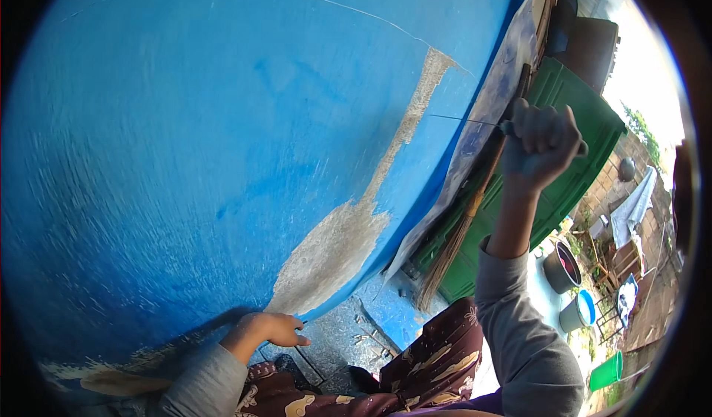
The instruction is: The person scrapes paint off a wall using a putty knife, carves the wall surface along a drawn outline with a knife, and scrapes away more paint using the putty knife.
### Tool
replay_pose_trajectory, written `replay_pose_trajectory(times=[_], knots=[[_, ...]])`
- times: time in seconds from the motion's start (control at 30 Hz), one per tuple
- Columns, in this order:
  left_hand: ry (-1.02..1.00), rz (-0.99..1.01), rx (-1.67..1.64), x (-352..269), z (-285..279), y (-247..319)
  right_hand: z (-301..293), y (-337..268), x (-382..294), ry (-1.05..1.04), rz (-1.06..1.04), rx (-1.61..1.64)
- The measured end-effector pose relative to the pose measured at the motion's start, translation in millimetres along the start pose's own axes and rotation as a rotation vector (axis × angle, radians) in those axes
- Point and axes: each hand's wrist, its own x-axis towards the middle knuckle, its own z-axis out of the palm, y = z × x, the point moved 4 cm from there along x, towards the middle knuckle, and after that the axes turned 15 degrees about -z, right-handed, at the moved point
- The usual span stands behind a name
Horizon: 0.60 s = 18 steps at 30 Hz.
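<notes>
A blue painted wall (222,139) fills the left and middle of the view, with a patch of bare grey plaster (334,247) low on it and a narrow strip running up from that. My right hand (542,133) is raised and closed around one end of a thin dark rod or wire (464,119), whose far end points at the wall. Low down, my left hand (278,329) is beside the bottom of the plaster patch, thumb and fingers partly curled; a small dark tip shows by its fingers, and what it holds cannot be made out.
A stick broom (467,217) leans beside a large green plastic panel or lid (578,139) at the right. Small debris (364,336) lies on the grey floor (334,339). Farther right stand a dark tub (562,267), a blue bucket (578,311) and a green bucket (606,371).
</notes>
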Motion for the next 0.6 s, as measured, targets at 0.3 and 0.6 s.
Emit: replay_pose_trajectory(times=[0.3,0.6], knots=[[0.014,0.015,-0.007,0.8,-3.5,-4.3,0.6,7.8,-14.9,0.05,-0.008,-0.047],[-0.005,-0.006,0.008,-2.2,0.6,1.9,8.0,17.7,-32.7,0.089,0.113,-0.001]])
